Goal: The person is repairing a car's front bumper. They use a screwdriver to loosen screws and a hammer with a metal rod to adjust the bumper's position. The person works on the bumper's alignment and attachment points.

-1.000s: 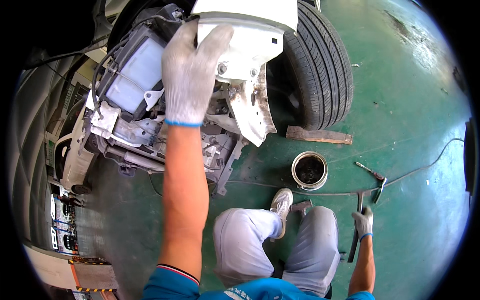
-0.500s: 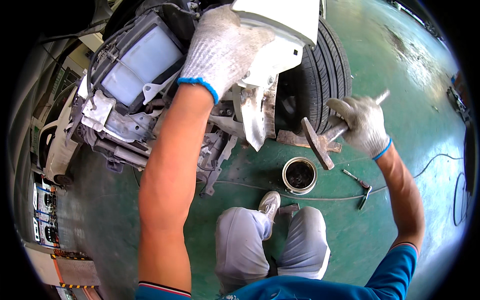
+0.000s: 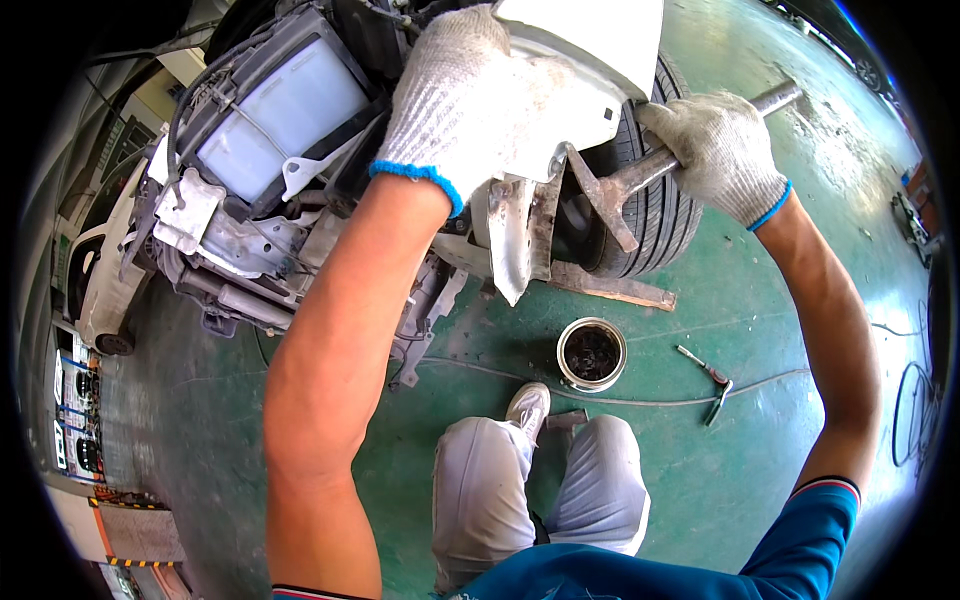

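Note:
My right hand [image 3: 715, 150], in a white knit glove with a blue cuff, is closed around the handle of a hammer [image 3: 640, 178]. The hammer's long narrow head is beside the torn lower end of the car's white fender [image 3: 590, 110], in front of the tyre [image 3: 665, 220]. I cannot tell whether it touches metal. Over the inner edge of that fender lies my left hand [image 3: 455, 95], gloved the same way. Its fingertips are hidden or blend into the white panel, so its grip cannot be made out. Below it hangs a bent white metal flange [image 3: 510, 240].
An open tin [image 3: 592, 355] with dark contents stands on the green floor before my knees. A wooden block [image 3: 615, 287] lies by the tyre. A pale fluid tank [image 3: 285, 115] sits in the exposed front end. A ratchet-like tool [image 3: 715, 380] and a cable [image 3: 640, 402] lie at right.
My right hand has lifted the hammer up and toward the fender, its head now in front of the tyre. My left hand has shifted slightly right in the picture, as the view moved a little.

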Motion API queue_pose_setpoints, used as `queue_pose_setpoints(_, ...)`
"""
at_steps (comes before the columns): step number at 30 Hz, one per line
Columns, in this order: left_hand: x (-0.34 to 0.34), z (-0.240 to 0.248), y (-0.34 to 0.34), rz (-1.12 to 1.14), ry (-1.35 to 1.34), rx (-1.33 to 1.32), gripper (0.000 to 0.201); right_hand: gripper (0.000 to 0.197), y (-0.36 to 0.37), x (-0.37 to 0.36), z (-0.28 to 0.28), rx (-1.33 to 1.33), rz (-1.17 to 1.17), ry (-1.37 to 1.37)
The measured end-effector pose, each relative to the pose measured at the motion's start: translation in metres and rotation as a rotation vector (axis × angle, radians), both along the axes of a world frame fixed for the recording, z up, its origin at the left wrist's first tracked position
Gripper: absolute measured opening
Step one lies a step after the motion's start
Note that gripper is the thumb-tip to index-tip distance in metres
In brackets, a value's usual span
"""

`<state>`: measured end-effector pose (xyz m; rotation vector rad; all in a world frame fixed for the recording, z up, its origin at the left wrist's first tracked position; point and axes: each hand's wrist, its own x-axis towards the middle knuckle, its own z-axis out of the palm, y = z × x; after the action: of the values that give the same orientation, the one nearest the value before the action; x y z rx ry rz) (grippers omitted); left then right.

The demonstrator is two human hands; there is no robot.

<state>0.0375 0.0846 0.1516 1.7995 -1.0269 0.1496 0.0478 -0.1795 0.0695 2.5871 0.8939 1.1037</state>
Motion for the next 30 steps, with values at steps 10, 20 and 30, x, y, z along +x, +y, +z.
queue_pose_setpoints(10, -0.003, -0.002, -0.009, 0.056, 0.446, -0.179, 0.027, 0.017, -0.004, -0.002, 0.001, 0.049, -0.006, 0.016)
queue_pose_setpoints(20, 0.012, -0.019, 0.0, -0.111, 0.328, -0.298, 0.029, 0.022, 0.027, -0.032, -0.01, 0.033, 0.156, -0.031)
queue_pose_setpoints(30, 0.0, -0.01, -0.005, 0.308, 0.02, -0.021, 0.027, 0.032, 0.013, -0.002, -0.036, 0.257, -0.121, 0.189)
